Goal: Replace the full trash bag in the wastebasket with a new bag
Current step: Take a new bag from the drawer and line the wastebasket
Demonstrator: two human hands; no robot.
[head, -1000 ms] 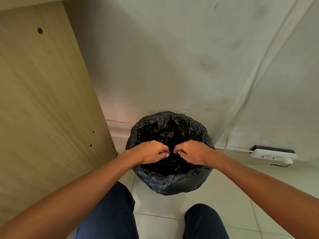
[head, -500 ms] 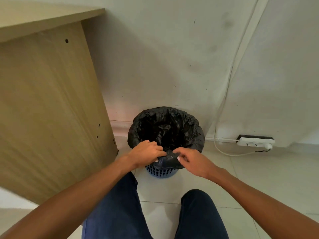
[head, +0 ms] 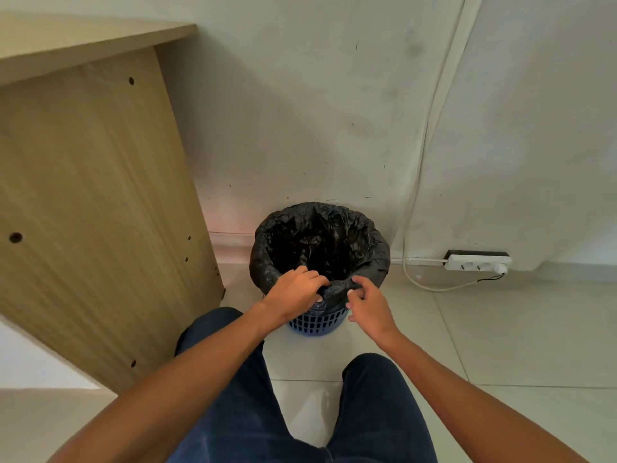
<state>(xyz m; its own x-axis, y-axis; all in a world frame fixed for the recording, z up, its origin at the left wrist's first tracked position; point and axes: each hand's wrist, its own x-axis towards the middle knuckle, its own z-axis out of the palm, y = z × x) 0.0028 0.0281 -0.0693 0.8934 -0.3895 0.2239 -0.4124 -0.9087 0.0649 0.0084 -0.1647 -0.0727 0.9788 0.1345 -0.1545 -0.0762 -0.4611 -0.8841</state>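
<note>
A black trash bag [head: 364, 235] lines a small blue mesh wastebasket [head: 315, 324] that stands on the tiled floor against the wall. The bag's top is folded over the rim and hides most of the basket; only the blue lower front shows. My left hand [head: 293, 294] grips the bag's near rim with curled fingers. My right hand [head: 369, 304] pinches the same near edge just to the right, thumb and fingers curled on the plastic. The inside of the bag is dark and I cannot see its contents.
A wooden desk side panel [head: 93, 208] stands close on the left. A white power strip [head: 477, 262] lies on the floor to the right, with a cable [head: 420, 182] running up the wall. My knees in dark trousers [head: 233, 379] are just before the basket.
The view has pulled back and up. Both hands have lifted the bag's near edge off the rim, so the blue basket front now shows below them.
</note>
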